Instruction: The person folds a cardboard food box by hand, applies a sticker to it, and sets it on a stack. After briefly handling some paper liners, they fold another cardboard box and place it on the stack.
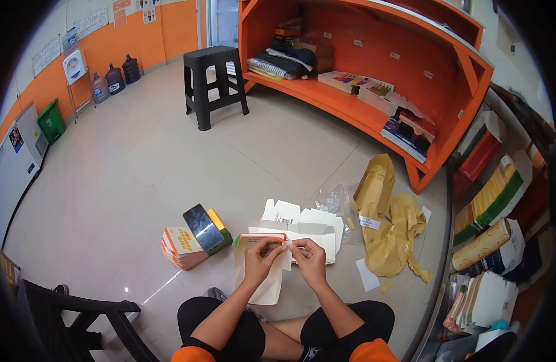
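A partly folded cardboard box (269, 289), pale inside with an orange and green edge, lies in front of my crossed legs. My left hand (263, 256) pinches it near the upper right corner. Close beside it, my right hand (308, 259) pinches the same corner, fingertips almost meeting those of the left. What exactly lies between the fingertips is too small to make out. Just beyond are flattened white cartons (308, 232), partly covered by the box and my right hand. To the left, a phone (203, 227) rests on a stack of orange-and-white folded cartons (180, 244).
Torn brown wrapping paper (383, 235) and clear plastic (338, 202) lie to the right. An orange shelf (344, 102) with books and a black stool (211, 78) stand ahead. Book racks (489, 199) line the right; another black stool (79, 320) is at lower left.
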A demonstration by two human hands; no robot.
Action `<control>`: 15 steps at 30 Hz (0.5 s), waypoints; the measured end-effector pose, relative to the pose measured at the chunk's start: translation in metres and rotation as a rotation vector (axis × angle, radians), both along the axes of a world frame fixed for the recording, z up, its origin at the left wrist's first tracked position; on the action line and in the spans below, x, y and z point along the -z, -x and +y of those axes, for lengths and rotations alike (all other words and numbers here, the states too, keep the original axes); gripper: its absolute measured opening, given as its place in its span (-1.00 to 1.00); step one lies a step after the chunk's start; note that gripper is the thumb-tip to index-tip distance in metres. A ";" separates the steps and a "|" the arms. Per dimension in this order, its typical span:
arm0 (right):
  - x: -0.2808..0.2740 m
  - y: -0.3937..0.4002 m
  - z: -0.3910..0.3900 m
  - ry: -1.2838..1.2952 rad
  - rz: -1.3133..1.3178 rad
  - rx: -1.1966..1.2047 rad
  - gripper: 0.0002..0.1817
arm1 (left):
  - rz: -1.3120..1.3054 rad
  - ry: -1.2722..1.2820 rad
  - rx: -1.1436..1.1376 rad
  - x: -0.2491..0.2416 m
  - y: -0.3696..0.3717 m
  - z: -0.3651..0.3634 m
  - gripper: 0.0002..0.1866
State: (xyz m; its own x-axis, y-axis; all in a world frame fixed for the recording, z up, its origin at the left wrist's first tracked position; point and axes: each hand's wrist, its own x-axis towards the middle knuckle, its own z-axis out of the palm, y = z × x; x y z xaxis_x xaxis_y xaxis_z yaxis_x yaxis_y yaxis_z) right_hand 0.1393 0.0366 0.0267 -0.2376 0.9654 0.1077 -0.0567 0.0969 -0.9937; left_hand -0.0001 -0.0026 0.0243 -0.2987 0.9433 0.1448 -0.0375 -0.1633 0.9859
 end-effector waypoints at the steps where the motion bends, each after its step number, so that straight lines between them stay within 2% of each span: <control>1: 0.001 0.000 0.000 0.013 -0.025 -0.004 -0.83 | 0.041 -0.007 -0.009 0.002 0.000 -0.001 -0.80; 3: 0.001 0.000 0.000 0.035 -0.074 -0.007 -0.82 | 0.125 -0.027 -0.024 0.005 0.000 -0.001 -0.79; 6: 0.006 -0.004 0.004 0.000 -0.012 -0.065 -0.80 | 0.320 -0.095 0.013 0.000 0.000 -0.003 -0.73; 9: 0.005 -0.007 0.007 -0.149 -0.110 -0.132 -0.73 | 0.359 -0.118 0.041 -0.009 -0.006 -0.008 -0.62; 10: 0.006 -0.004 0.004 -0.186 -0.117 -0.129 -0.71 | 0.466 -0.152 0.049 -0.001 -0.005 -0.008 -0.53; 13: 0.008 0.006 -0.005 -0.238 -0.086 -0.149 -0.69 | 0.696 -0.160 -0.019 0.000 0.000 -0.009 -0.51; 15: 0.007 0.006 -0.003 -0.194 -0.004 -0.201 -0.71 | 0.666 -0.169 -0.103 -0.001 0.000 -0.008 -0.62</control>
State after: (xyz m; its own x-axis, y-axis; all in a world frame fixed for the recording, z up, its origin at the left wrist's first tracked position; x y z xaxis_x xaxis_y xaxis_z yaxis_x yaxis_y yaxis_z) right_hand 0.1333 0.0331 0.0202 -0.4228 0.8603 0.2847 -0.0904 0.2726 -0.9579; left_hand -0.0005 -0.0110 0.0248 -0.1818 0.8631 0.4712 0.5907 -0.2872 0.7541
